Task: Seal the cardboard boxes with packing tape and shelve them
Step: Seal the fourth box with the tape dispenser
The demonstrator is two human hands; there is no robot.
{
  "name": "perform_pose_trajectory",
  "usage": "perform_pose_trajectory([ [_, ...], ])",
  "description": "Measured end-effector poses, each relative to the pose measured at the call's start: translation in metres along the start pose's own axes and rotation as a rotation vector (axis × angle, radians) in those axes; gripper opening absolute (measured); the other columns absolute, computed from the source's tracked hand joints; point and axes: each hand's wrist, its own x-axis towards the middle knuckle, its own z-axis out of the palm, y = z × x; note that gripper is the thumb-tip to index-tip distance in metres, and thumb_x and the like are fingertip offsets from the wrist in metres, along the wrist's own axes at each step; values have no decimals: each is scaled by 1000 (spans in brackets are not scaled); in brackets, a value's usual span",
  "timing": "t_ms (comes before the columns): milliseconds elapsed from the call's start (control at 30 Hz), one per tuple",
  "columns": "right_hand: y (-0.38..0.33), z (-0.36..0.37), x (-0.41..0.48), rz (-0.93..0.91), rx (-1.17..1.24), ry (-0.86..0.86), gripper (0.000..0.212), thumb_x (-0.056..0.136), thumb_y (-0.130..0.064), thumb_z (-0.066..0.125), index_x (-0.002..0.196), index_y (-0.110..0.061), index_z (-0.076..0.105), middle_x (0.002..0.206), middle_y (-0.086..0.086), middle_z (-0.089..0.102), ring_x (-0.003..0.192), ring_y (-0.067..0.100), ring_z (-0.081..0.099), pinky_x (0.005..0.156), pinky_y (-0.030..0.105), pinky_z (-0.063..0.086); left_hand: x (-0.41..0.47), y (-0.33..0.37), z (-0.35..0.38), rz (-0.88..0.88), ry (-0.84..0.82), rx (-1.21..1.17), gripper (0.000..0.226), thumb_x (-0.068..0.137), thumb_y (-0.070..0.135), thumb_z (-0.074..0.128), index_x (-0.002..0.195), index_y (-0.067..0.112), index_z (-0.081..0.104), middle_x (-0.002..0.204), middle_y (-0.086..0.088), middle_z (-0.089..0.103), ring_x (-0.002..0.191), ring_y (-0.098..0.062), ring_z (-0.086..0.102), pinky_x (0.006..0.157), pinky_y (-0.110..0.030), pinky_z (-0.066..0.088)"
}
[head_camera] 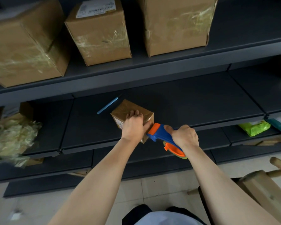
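A small cardboard box (123, 109), glossy with tape on top, sits on the dark middle shelf (193, 103). My left hand (133, 125) lies over its near top edge, fingers spread on the top and thumb against its right side. My right hand (184, 135) grips the handle of a blue and orange tape dispenser (159, 133). The dispenser's orange front end touches the box's near right corner. Its tape roll hangs below my right wrist.
Three larger taped cardboard boxes (102, 34) stand on the upper shelf. A light blue stick-like tool (107, 105) lies behind the small box. Crumpled used tape (11, 140) is piled at left, a green packet (255, 129) at right, a wooden stool (266, 187) at lower right.
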Motion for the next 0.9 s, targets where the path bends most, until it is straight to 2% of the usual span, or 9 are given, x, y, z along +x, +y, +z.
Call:
perform_pose_trajectory([
  [133, -4, -7, -8, -29, 75, 3, 70, 78, -74, 50, 91, -6, 61, 75, 6, 62, 62, 19, 59, 48, 26, 37, 0, -9, -22, -68, 55, -256, 49, 93, 38, 54, 129, 4, 55, 133, -14, 55, 123, -26, 51, 100, -35, 41],
  [267, -17, -33, -17, -87, 95, 45, 72, 76, -76, 50, 90, -6, 59, 77, 7, 61, 66, 22, 60, 51, 27, 38, 6, -21, -47, -190, 68, -558, 37, 89, 38, 61, 117, 14, 66, 99, 2, 70, 86, -11, 65, 76, -26, 53],
  [333, -27, -49, -22, -119, 85, 84, 69, 76, -76, 51, 86, -7, 58, 74, 6, 56, 67, 22, 55, 55, 29, 36, 12, -30, -56, -219, 55, -676, 25, 87, 39, 64, 101, 21, 72, 78, 12, 69, 70, -2, 65, 60, -16, 48],
  [433, -44, -65, -31, -178, 72, 107, 63, 77, -74, 51, 75, -11, 51, 69, 4, 55, 60, 19, 52, 50, 28, 32, 18, -44, -66, -279, 25, -847, 17, 85, 41, 66, 82, 26, 72, 70, 8, 71, 66, -9, 69, 62, -23, 53],
  [500, -54, -72, -35, -205, 72, 112, 60, 78, -73, 51, 70, -14, 47, 67, 3, 55, 58, 18, 53, 47, 27, 30, 22, -53, -68, -318, 6, -939, 20, 84, 42, 67, 82, 23, 70, 74, 4, 73, 68, -12, 70, 65, -29, 55],
  [567, -64, -78, -38, -220, 76, 118, 59, 78, -73, 51, 69, -14, 46, 66, 3, 55, 57, 17, 52, 46, 26, 28, 24, -61, -65, -363, 11, -998, 22, 84, 44, 66, 84, 21, 69, 78, 3, 72, 71, -11, 70, 65, -26, 51],
  [667, -78, -76, -40, -236, 21, 118, 59, 80, -71, 52, 70, -13, 45, 66, 3, 51, 56, 17, 47, 47, 27, 27, 28, -66, -54, -420, -2, -996, 27, 89, 41, 62, 90, 16, 68, 83, 1, 70, 79, -15, 67, 69, -27, 50],
  [767, -85, -60, -41, -229, 4, 78, 60, 80, -71, 52, 72, -11, 46, 67, 2, 49, 58, 18, 47, 48, 28, 30, 28, -64, -40, -424, -10, -803, 31, 92, 44, 55, 93, 15, 64, 81, 2, 64, 77, -15, 62, 65, -29, 46],
  [900, -93, -50, -39, -219, 53, 59, 62, 79, -74, 50, 74, -12, 49, 70, 4, 54, 59, 18, 51, 46, 27, 30, 30, -68, -34, -477, 29, -735, 31, 85, 54, 59, 75, 25, 56, 74, 5, 60, 68, -8, 57, 55, -24, 41],
])
